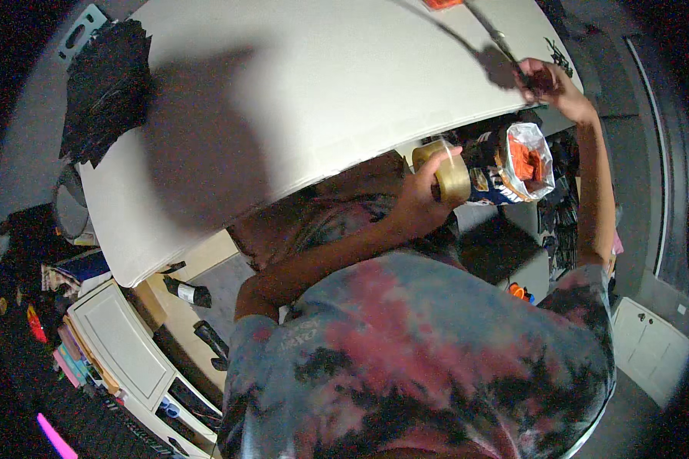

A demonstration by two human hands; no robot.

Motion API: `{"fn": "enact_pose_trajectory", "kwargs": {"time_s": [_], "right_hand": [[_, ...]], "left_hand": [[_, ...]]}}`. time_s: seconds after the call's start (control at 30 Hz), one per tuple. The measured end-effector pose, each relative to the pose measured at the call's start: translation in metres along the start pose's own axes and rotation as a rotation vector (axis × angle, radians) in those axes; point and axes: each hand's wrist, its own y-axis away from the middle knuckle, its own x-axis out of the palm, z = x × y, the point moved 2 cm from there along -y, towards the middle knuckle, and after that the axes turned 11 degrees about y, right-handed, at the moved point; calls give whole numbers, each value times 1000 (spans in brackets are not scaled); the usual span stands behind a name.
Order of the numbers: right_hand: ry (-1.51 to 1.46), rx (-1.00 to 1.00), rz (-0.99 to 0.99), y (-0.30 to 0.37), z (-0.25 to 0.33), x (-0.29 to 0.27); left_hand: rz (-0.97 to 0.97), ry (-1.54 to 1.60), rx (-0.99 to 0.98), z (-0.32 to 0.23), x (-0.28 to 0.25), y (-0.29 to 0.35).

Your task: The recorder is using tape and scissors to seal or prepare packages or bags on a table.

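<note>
My left hand point(425, 191) is closed round a roll of yellowish clear tape point(453, 180), just off the near edge of the white table point(344, 69). Out at the right end of the table, my right hand point(547, 84) is closed on the dark end of a long thin tool point(500, 40). The tool has a metallic middle and points toward the far edge; its exact kind is unclear. Beside the tape stands an open dark bag point(494, 172) with a silver lining. Orange pieces point(524, 161) show inside it.
A stack of black sheets or bags point(109, 96) lies over the table's left end. Something orange point(441, 3) sits at the far edge. A white cabinet point(119, 329) stands at lower left, near black rolls point(187, 292) on the floor side. A white door point(651, 348) is at right.
</note>
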Motion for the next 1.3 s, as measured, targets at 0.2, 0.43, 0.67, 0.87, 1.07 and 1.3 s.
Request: {"fn": "enact_pose_trajectory", "kwargs": {"time_s": [0.2,0.43,0.67,0.87,1.07,1.3], "right_hand": [[-320,34,148,55,5,1],[-114,149,623,53,-30,-26],[4,40,736,20,-30,-30],[149,-109,772,-7,-27,-23],[101,72,823,-23,-31,-17],[87,133,788,-31,-33,-8]], "left_hand": [[5,200,-81,6,-1,1],[71,190,-89,5,-1,-2],[53,244,-94,10,-1,2],[59,212,-64,18,-2,2],[52,123,-70,6,-1,0],[34,100,-30,0,0,0]]}}
